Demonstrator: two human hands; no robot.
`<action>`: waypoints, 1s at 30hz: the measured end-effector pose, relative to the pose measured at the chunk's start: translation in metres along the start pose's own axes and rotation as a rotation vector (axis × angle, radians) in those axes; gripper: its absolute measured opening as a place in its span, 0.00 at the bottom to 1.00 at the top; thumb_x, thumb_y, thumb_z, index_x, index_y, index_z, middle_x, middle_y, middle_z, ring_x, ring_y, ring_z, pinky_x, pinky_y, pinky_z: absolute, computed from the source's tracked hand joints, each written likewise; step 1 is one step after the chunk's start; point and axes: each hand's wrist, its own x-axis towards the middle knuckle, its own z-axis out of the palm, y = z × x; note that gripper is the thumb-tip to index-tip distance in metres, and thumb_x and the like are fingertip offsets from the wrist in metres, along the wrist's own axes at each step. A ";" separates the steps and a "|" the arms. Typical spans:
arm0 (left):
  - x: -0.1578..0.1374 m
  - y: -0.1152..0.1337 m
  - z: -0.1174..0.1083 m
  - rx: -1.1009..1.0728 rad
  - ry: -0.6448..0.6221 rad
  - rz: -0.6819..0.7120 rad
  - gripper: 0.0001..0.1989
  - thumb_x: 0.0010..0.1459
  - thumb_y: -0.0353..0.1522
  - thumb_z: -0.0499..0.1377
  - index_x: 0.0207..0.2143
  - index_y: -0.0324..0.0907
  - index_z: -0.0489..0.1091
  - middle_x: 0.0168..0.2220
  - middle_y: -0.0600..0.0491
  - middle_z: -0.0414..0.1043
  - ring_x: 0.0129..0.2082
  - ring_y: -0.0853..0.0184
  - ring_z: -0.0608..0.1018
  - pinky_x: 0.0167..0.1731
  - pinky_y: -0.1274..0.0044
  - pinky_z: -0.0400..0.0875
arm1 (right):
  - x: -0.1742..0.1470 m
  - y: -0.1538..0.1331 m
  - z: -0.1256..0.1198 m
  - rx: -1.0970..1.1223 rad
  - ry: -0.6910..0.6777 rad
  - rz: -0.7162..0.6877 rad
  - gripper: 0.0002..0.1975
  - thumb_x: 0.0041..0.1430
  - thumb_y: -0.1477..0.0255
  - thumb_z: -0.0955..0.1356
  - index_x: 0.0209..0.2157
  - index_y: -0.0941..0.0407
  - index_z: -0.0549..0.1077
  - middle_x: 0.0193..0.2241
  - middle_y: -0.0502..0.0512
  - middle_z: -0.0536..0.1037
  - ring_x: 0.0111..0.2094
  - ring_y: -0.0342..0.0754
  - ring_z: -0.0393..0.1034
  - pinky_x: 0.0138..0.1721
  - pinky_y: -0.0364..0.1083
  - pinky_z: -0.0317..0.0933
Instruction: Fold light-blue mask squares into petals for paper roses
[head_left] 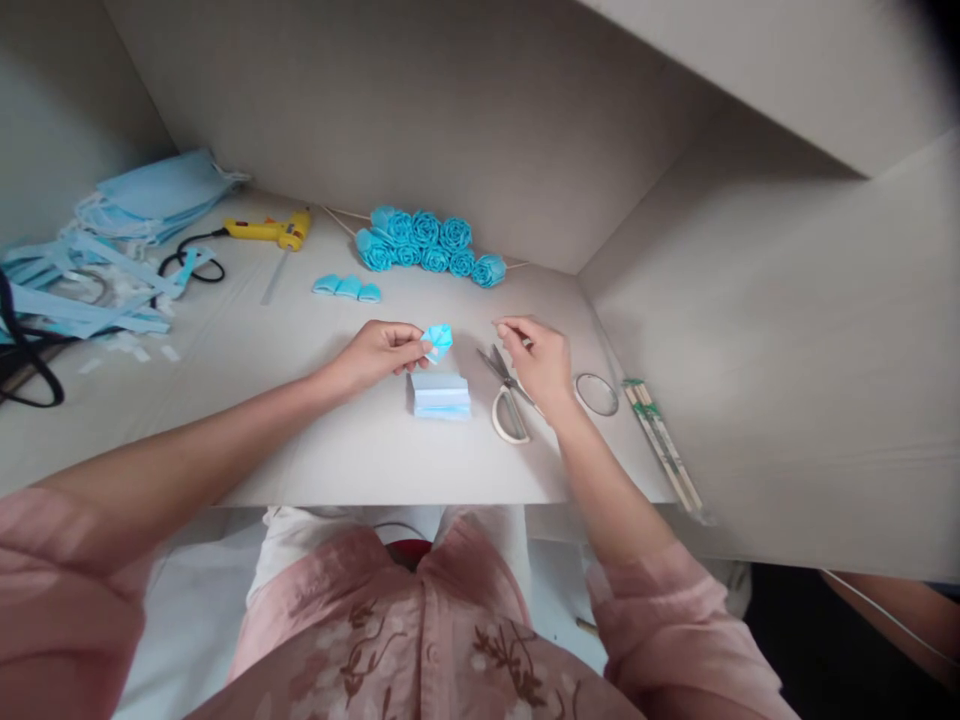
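Note:
My left hand (386, 352) pinches a small folded piece of blue fabric (437, 342) between thumb and fingers. Just below it lies a stack of pale blue cut pieces (440, 396). To the right, my right hand (536, 355) is raised with thumb and forefinger pressed together; whatever may be between them is too small to make out. Scissors (510, 405) with white handles rest under that hand, blades partly spread. Beside its wrist is a thin ring of wire or tape (597, 394). Three shaped blue petals (347, 288) sit farther back on the table.
Blue fabric roses (425, 232) on sticks lie along the back wall. A yellow glue gun (266, 230) with a black cord stands at the back left, near stacked face masks (165, 190) and cut blue strips (97, 305). Packaged wooden sticks (664, 445) lie by the right wall.

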 end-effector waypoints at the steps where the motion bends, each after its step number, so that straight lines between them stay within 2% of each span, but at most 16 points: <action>1: 0.000 0.000 0.000 -0.002 0.007 0.001 0.15 0.47 0.41 0.64 0.24 0.37 0.71 0.24 0.52 0.74 0.21 0.75 0.66 0.21 0.82 0.58 | 0.002 0.007 -0.001 -0.103 -0.067 0.036 0.10 0.61 0.69 0.65 0.37 0.54 0.79 0.35 0.54 0.80 0.34 0.46 0.73 0.37 0.44 0.63; 4: 0.001 -0.002 -0.001 0.011 0.002 0.011 0.15 0.47 0.42 0.64 0.24 0.37 0.71 0.24 0.52 0.73 0.21 0.75 0.66 0.21 0.82 0.59 | 0.003 0.023 -0.001 -0.292 -0.241 0.156 0.08 0.58 0.70 0.67 0.34 0.54 0.80 0.32 0.53 0.82 0.33 0.47 0.74 0.37 0.44 0.61; 7: 0.001 -0.004 -0.001 0.038 -0.004 0.022 0.15 0.48 0.42 0.63 0.25 0.37 0.72 0.24 0.52 0.74 0.21 0.75 0.66 0.21 0.82 0.59 | 0.001 0.027 0.007 -0.310 -0.283 0.225 0.08 0.57 0.67 0.68 0.34 0.54 0.80 0.33 0.53 0.82 0.34 0.48 0.75 0.36 0.44 0.61; 12: 0.002 -0.006 -0.002 0.063 0.000 0.031 0.16 0.49 0.43 0.63 0.25 0.37 0.73 0.24 0.52 0.74 0.21 0.74 0.67 0.22 0.82 0.60 | 0.001 0.032 0.019 -0.289 -0.239 0.296 0.08 0.58 0.70 0.67 0.33 0.54 0.79 0.31 0.53 0.82 0.33 0.47 0.75 0.35 0.44 0.61; 25: -0.001 -0.003 0.001 0.036 -0.003 0.002 0.16 0.48 0.42 0.63 0.23 0.37 0.74 0.23 0.52 0.73 0.21 0.74 0.66 0.21 0.81 0.59 | -0.013 0.040 0.028 -0.262 -0.112 0.295 0.08 0.60 0.71 0.63 0.35 0.55 0.75 0.32 0.54 0.80 0.34 0.49 0.73 0.38 0.45 0.60; 30: -0.001 -0.001 0.001 0.025 0.002 -0.007 0.15 0.48 0.42 0.64 0.23 0.37 0.74 0.23 0.52 0.73 0.21 0.74 0.66 0.20 0.81 0.58 | -0.012 0.045 0.028 -0.078 -0.043 0.382 0.10 0.62 0.68 0.62 0.36 0.56 0.73 0.23 0.50 0.77 0.27 0.46 0.70 0.35 0.44 0.61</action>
